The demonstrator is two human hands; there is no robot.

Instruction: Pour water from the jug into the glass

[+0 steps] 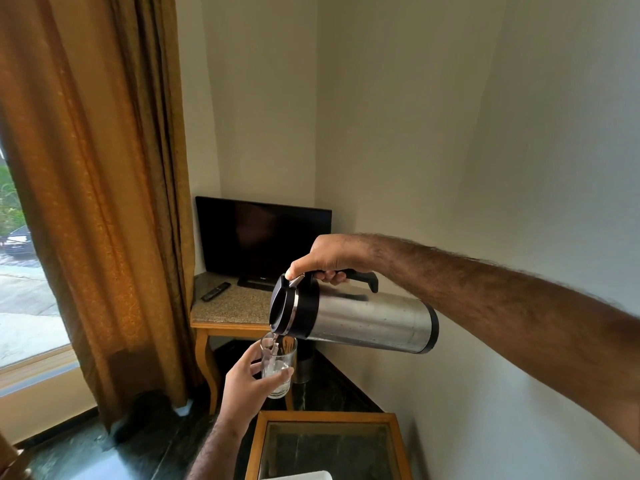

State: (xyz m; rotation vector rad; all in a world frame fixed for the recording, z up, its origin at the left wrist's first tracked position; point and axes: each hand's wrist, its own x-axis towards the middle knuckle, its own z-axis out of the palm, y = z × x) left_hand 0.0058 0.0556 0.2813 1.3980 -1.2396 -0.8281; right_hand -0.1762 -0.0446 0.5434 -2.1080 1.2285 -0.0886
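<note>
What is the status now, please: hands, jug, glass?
Right hand grips handle of jug, tipped near level. Left hand holds glass under spout, off the table. Water running in, glass partly filled. Nothing in the way.

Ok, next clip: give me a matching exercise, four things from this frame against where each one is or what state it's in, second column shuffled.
Things:
1. jug
2. glass
3. remote control
4. television

Places or states:
A. lying flat on the stone-topped corner table
B. tipped nearly level, gripped at the handle by the right hand
C. standing in the corner, screen dark
D. held off the table in the left hand, partly filled

Pairs: 1-B, 2-D, 3-A, 4-C
</note>
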